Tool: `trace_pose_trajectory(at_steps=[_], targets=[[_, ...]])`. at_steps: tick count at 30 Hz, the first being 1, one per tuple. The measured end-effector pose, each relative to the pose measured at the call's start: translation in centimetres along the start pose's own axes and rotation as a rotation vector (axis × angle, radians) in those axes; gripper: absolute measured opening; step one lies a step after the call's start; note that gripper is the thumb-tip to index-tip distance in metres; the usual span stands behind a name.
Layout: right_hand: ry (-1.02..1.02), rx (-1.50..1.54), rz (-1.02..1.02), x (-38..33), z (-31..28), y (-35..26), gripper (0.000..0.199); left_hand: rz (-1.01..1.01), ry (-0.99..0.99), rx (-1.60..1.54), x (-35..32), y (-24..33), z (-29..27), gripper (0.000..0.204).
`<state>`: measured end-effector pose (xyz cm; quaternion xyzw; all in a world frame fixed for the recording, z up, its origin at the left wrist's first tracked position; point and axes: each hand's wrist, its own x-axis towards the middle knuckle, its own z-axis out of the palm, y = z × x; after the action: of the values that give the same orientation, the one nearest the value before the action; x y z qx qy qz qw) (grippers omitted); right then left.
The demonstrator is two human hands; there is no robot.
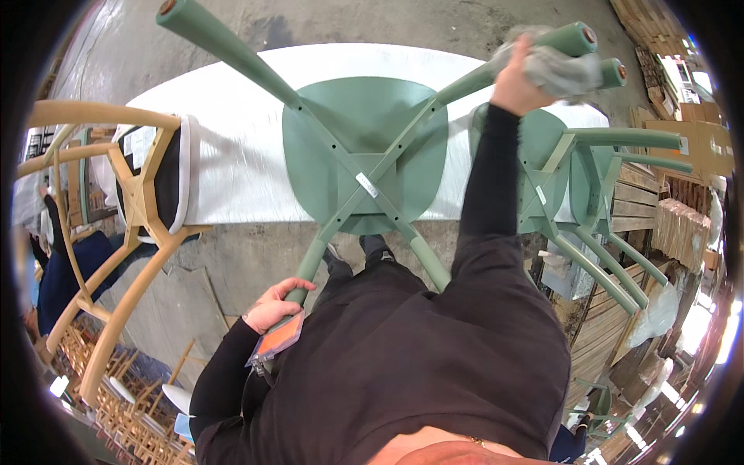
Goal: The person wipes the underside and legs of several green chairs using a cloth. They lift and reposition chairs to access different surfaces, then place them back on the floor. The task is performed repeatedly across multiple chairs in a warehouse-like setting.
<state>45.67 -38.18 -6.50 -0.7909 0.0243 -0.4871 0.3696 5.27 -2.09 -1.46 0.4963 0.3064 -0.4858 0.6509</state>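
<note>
A green chair (310,155) lies upside down on the white-covered table (240,101) in front of me, its four-way crossed frame and legs upward. My left hand (273,304) is wrapped round the near left leg, low beside my waist. At the far right, my outstretched right hand (521,87) grips a greyish-white cloth (570,71), slightly smeared by motion. The cloth lies against the upper end of the far right leg (568,39). A white label (366,185) is stuck where the frame's bars cross.
More upturned green chairs (535,128) stand close on the right. A light wooden chair (139,190) with a dark seat underside is on the left. Stacked wooden chair frames (128,387) fill the lower left. Cardboard boxes (690,143) stand far right. Another person (74,271) is at the left edge.
</note>
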Motion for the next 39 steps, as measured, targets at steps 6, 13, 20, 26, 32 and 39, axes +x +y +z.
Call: trace_pose_trajectory(at_steps=[6,13,20,26,32,39], targets=[[-0.292,-0.616,-0.436,2.5,-1.8,-3.4,0.088,0.04,-0.023,0.002,-0.1,0.6,-0.3,0.054],[-1.021,-0.145,-0.246,-17.6,-4.9,4.8,0.091,0.059,-0.047,-0.035,0.0,-0.2,-0.4,0.053],[-1.548,0.343,-0.628,-27.3,-13.0,-4.9,0.082,0.062,-0.013,0.058,0.5,-0.5,-0.4,0.053],[-1.508,0.268,-0.598,-25.8,-6.6,-6.6,0.081,0.081,-0.047,0.007,0.5,-1.0,-0.8,0.053],[-1.09,0.245,-0.099,-25.0,9.6,-10.6,0.047,0.066,-0.035,0.042,0.2,0.1,-0.9,0.056],[-1.089,0.106,-0.677,-27.9,3.4,-8.0,0.049,0.132,-0.029,0.026,0.4,-1.3,-0.8,0.053]])
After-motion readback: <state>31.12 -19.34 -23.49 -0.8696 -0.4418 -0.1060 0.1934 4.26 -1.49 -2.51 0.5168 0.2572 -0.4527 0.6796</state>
